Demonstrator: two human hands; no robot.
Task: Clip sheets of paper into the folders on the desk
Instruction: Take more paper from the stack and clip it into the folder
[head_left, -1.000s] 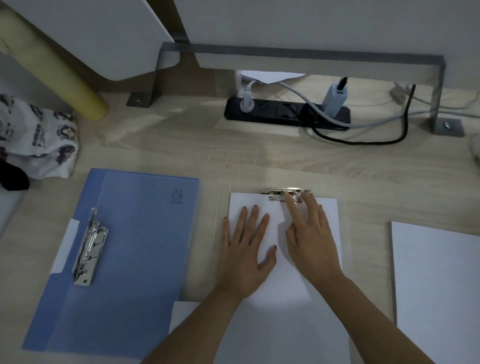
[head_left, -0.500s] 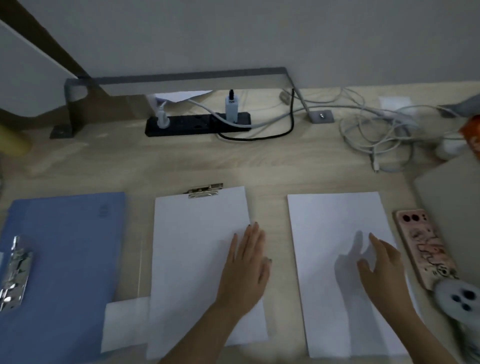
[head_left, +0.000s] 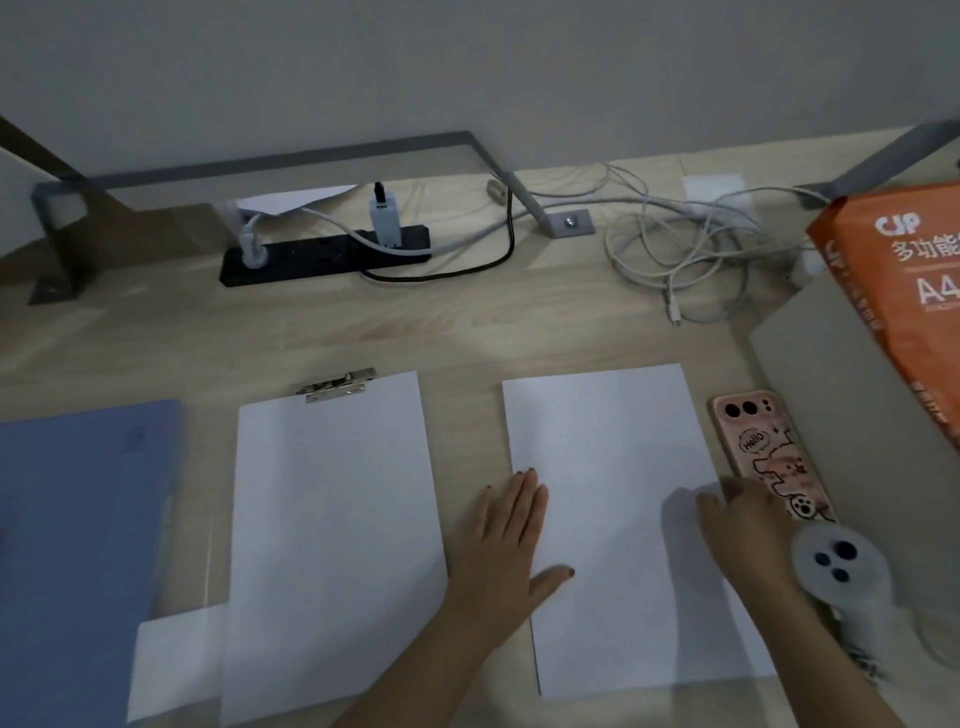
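Note:
A white sheet (head_left: 332, 525) lies on a clear folder in the middle of the desk, its top edge under a metal clip (head_left: 338, 386). A blue folder (head_left: 78, 545) lies open at the left edge. A stack of loose white paper (head_left: 613, 493) lies to the right. My left hand (head_left: 506, 551) rests flat, fingers apart, across the stack's left edge. My right hand (head_left: 737, 525) is at the stack's right edge, its fingertips lifting the corner of the top sheet.
A pink phone (head_left: 769, 457) lies right of the stack, with a white controller (head_left: 836, 571) below it. An orange A4 paper pack (head_left: 904, 291) sits on a grey board at the right. A black power strip (head_left: 322, 257) and tangled cables (head_left: 675, 249) lie at the back.
Both hands left the clipped sheet and moved right to the loose paper stack. The view swung right, so the blue folder is now mostly out of frame.

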